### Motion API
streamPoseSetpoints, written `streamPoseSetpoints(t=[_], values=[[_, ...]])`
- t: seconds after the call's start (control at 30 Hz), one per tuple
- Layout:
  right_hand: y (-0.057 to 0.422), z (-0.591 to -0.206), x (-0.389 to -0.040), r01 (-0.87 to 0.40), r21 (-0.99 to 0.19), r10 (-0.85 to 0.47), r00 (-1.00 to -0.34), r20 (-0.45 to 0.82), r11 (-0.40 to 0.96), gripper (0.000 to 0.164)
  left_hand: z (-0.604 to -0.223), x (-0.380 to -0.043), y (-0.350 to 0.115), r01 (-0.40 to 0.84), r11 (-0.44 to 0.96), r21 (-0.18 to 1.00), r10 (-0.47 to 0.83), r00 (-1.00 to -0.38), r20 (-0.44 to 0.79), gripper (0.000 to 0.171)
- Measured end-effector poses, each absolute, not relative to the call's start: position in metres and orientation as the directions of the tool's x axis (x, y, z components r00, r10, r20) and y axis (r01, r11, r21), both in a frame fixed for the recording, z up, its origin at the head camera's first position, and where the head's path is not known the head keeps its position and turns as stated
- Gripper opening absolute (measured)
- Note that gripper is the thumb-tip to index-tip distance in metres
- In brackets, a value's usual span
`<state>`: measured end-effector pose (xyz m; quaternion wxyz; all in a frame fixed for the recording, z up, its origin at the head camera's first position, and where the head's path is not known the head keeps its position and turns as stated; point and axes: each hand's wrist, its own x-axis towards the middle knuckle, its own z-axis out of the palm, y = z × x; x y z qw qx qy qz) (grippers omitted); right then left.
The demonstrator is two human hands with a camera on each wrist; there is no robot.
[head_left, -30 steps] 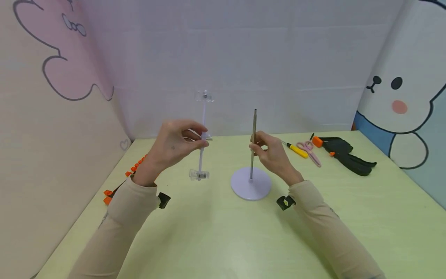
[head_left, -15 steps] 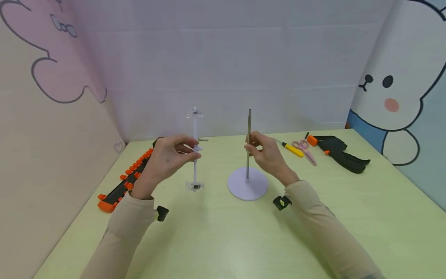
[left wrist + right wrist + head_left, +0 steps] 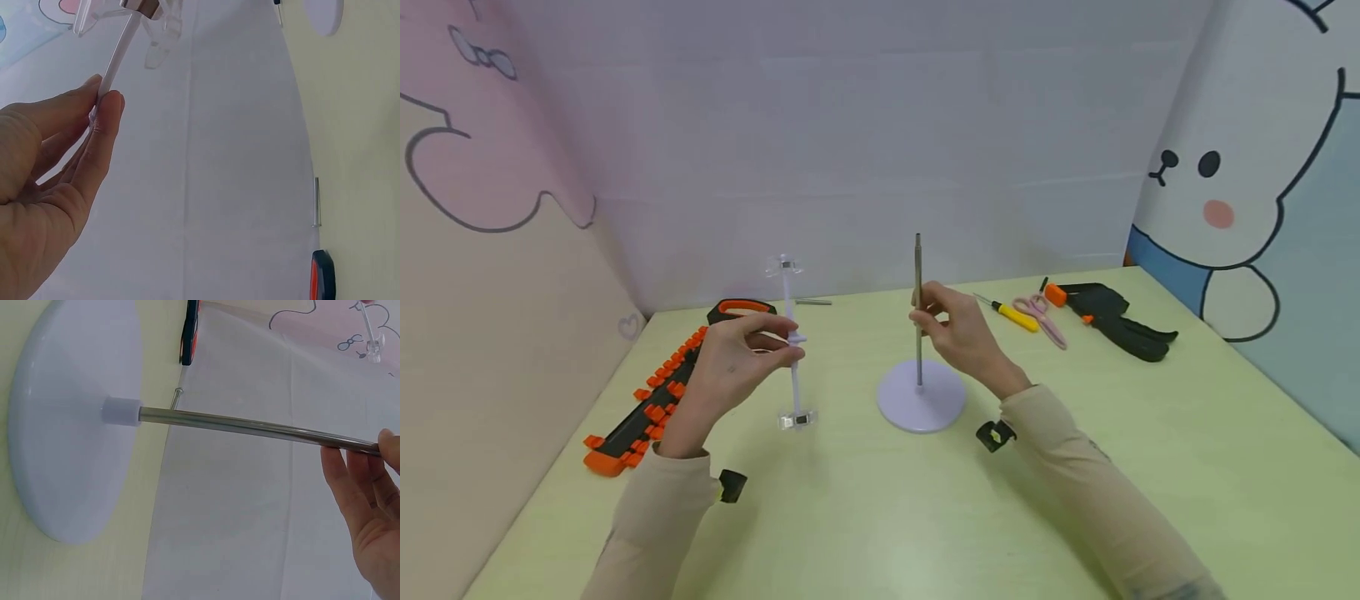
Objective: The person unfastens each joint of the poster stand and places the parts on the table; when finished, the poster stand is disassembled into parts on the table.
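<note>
My left hand [image 3: 726,367] pinches a thin white rod [image 3: 795,387] near its middle, beside a small collar. Clear plastic clips [image 3: 795,419] sit at both its ends, and it stands nearly upright above the table. In the left wrist view one clear clip [image 3: 164,37] with a metal part shows beyond the fingertips. Between thumb and fingers, my right hand [image 3: 962,333] holds an upright metal pole [image 3: 918,267] partway up. The pole's lower end sits in the short socket [image 3: 122,411] of a round white base [image 3: 917,412], which rests on the table.
Along the left lies a long black-and-orange tool [image 3: 643,417] with orange tabs and a looped end [image 3: 741,308]. A short metal rod [image 3: 813,302] lies at the back. To the right are a yellow-handled screwdriver [image 3: 1018,317], pink scissors [image 3: 1041,315] and a black tool with orange parts [image 3: 1112,317].
My left hand has moved down and left with the clip rod, away from the metal pole. The right hand keeps its hold on the pole. The head view has turned slightly right.
</note>
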<state>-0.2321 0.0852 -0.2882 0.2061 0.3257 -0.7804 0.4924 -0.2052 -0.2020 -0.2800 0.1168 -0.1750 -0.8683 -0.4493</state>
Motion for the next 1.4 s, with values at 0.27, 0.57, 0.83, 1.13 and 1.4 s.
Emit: streamPoseSetpoints(t=[0.27,0.57,0.83,1.13,1.4], values=[[0.085,-0.288,-0.235,-0.708,-0.634,-0.306,-0.706,0.639,0.310,0.007,-0.284,-0.210,-0.207,0.389,0.507,0.769,0.189,-0.921,0.342,0.029],[0.091,-0.316,-0.262,-0.698,-0.645,-0.296,-0.716,0.633,0.310,0.009,-0.292,-0.211,-0.203,0.350,0.512,0.785,0.219,-0.936,0.275,0.028],[0.093,-0.317,-0.264,-0.717,-0.627,-0.302,-0.697,0.650,0.305,0.006,-0.306,-0.215,-0.203,0.208,0.589,0.781,0.209,-0.973,0.102,0.028],[0.089,-0.321,-0.263,-0.727,-0.608,-0.326,-0.686,0.650,0.319,0.006,-0.329,-0.216,-0.204,0.105,0.627,0.772,0.230,-0.972,-0.054,0.025],[0.091,-0.319,-0.263,-0.714,-0.618,-0.304,-0.700,0.647,0.328,0.007,-0.339,-0.223,-0.206,0.091,0.642,0.762,0.269,-0.956,-0.113,0.025]])
